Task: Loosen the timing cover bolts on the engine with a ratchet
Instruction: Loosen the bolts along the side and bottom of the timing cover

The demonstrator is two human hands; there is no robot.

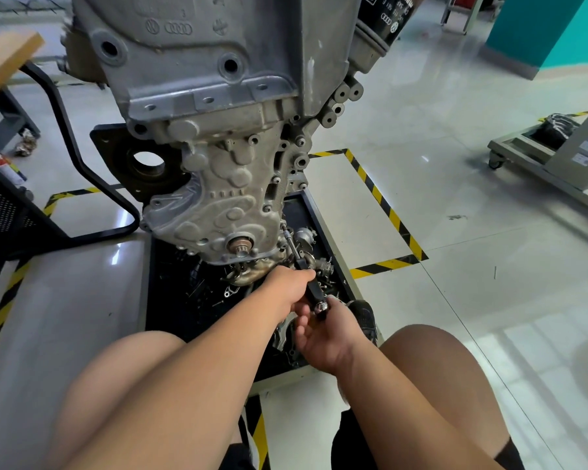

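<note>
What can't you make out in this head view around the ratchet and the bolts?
- Socket tip on the bolt: too small where the ratchet meets the timing cover.
- Ratchet handle: covered by the left hand and the right hand.
- Loose parts in the black tray: dark, blurred.
- Engine top: cut off by the upper edge.

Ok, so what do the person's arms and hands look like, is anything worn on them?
Both forearms are bare up to the frame edge: no sleeves show. The left hand and the right hand wear no gloves, and no watch, ring or bracelet shows on them. No markings or tape on either arm. Lower down only dark shorts and bare knees are seen.
</note>
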